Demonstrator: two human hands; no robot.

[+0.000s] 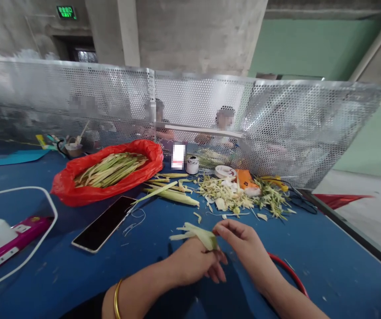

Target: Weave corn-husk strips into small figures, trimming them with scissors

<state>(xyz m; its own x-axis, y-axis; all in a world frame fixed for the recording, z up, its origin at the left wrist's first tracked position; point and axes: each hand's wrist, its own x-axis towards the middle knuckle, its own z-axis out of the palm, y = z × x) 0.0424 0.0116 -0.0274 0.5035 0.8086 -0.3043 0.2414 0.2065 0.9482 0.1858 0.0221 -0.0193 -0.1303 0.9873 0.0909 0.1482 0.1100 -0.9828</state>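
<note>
I have a pale husk bundle (202, 235) over the blue surface (163, 217), gripped in my L hand's (198, 260) fingers. R hand's (243, 245) thumb + index curl in at its greenish end; can't tell if they're pinching it. Step looks like working the husk by hand; next move prob. calls for steady L hold, fine R fingerwork. Containers: red plastic bag (60, 188), w/ long husk strips (117, 169); small cup (74, 150) behind, w/ stick-like items; white tub (192, 165), contents unclear.

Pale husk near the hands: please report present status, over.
Left hand holding pale husk. Right hand close at its folded end, contact unclear. Scrap pile beyond, apart from both hands.
</note>
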